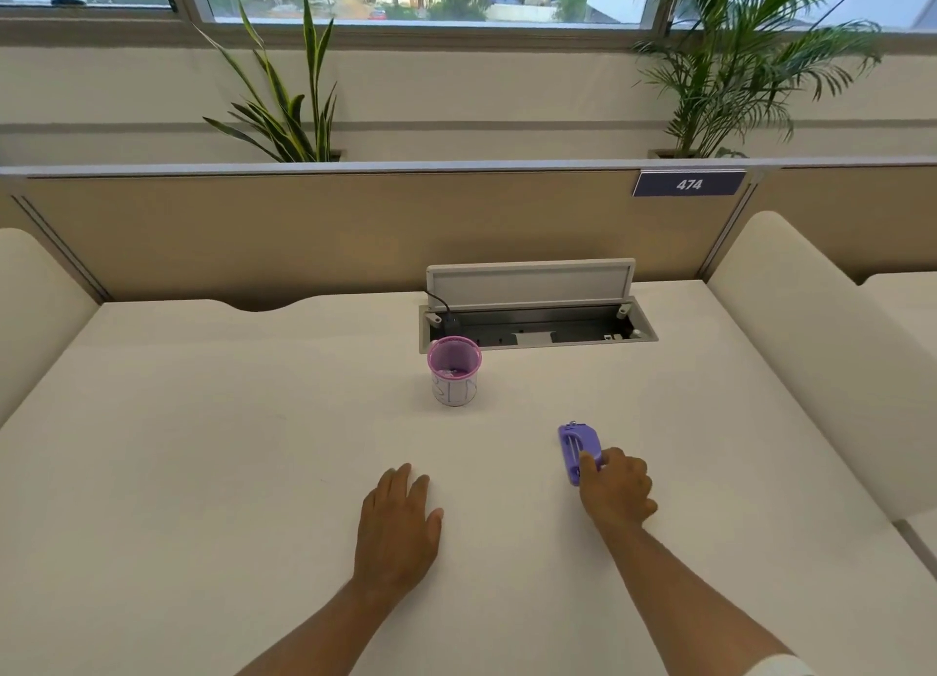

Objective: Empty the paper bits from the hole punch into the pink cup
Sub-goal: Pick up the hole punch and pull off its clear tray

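A small purple hole punch (578, 444) lies on the white desk (203, 447), right of centre. My right hand (616, 488) is at its near end, thumb and fingers closed around that end. The pink cup (454, 371) stands upright further back, left of the punch; small bits show at its bottom. My left hand (398, 518) rests flat on the desk, palm down, fingers together, holding nothing, well in front of the cup.
Behind the cup an open cable tray (537, 325) is sunk into the desk, its lid (530, 282) raised and a black cable plugged in. A beige partition (355, 229) closes the back. Cream dividers (811, 330) stand at both sides.
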The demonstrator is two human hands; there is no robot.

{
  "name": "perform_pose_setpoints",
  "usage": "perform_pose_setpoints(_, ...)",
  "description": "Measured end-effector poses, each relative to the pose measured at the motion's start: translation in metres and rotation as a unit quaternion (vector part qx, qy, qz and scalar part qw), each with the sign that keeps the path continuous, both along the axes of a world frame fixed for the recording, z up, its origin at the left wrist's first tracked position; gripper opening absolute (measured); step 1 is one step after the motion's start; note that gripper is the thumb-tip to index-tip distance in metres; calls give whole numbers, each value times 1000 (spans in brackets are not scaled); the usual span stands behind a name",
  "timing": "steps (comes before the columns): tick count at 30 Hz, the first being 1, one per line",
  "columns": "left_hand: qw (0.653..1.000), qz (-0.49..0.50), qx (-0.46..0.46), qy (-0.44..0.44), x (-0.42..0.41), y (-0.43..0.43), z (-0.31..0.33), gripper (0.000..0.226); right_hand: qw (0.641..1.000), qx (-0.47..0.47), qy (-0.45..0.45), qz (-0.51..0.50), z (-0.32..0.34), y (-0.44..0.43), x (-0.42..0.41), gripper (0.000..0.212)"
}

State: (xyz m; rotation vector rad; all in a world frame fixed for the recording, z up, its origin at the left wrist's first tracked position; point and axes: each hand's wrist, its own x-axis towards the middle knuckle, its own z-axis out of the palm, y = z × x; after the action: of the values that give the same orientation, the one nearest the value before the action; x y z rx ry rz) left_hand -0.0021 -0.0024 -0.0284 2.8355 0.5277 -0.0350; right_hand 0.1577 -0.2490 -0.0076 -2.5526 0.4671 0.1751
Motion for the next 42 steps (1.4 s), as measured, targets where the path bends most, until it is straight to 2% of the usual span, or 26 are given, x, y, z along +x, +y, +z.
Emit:
perform_pose_setpoints(2, 1000, 6, -2, -7, 1, 1, -1, 54, 999, 46, -12, -12, 1, 4, 2, 20)
perform_pose_setpoints(7, 999, 14, -31, 21, 9, -5, 10, 65, 983, 172, -49, 47, 17, 15, -8, 23)
perform_pose_setpoints(9, 996, 19, -91, -1, 14, -13, 18, 65, 980, 167, -75, 83, 25, 22, -18, 21)
perform_pose_setpoints(11, 974, 40, -218, -38, 19, -26, 34, 63, 975, 162, -100, 115, 33, 33, -30, 20)
perform_pose_setpoints(12, 952, 62, -294, -52, 23, -33, 45, 61, 971, 162, -114, 130, 37, 39, -37, 18)
perform_pose_setpoints(14, 887, 126, -442, -47, 29, -46, 67, 56, 963, 159, -144, 162, 45, 49, -51, 12)
perform_pose_setpoints(16, 796, 177, -578, -30, 34, -56, 83, 49, 951, 147, -176, 208, 51, 57, -63, 12)
perform_pose_setpoints(18, 686, 196, -700, -43, 35, -61, 92, 41, 936, 140, -197, 254, 57, 63, -76, 13)
perform_pose_setpoints(20, 609, 206, -763, -65, 33, -63, 100, 41, 923, 130, -216, 292, 63, 66, -87, 16)
perform_pose_setpoints(24, 530, 255, -805, -82, 27, -63, 100, 46, 902, 145, -201, 353, 70, 67, -103, 44)
perform_pose_setpoints(26, 509, 275, -811, -83, 22, -58, 94, 48, 903, 160, -173, 360, 71, 65, -107, 51)
perform_pose_setpoints(28, 489, 291, -818, -88, 19, -53, 89, 50, 896, 166, -171, 376, 71, 61, -109, 50)
perform_pose_setpoints(33, 442, 328, -830, -88, 14, -47, 91, 56, 834, 69, -274, 475, 70, 52, -112, 38)
perform_pose_setpoints(36, 439, 352, -822, -85, 13, -47, 91, 57, 800, 14, -328, 501, 73, 54, -118, 25)
perform_pose_setpoints(42, 427, 330, -839, -66, 9, -46, 102, 47, 754, -36, -401, 518, 78, 57, -129, 22)
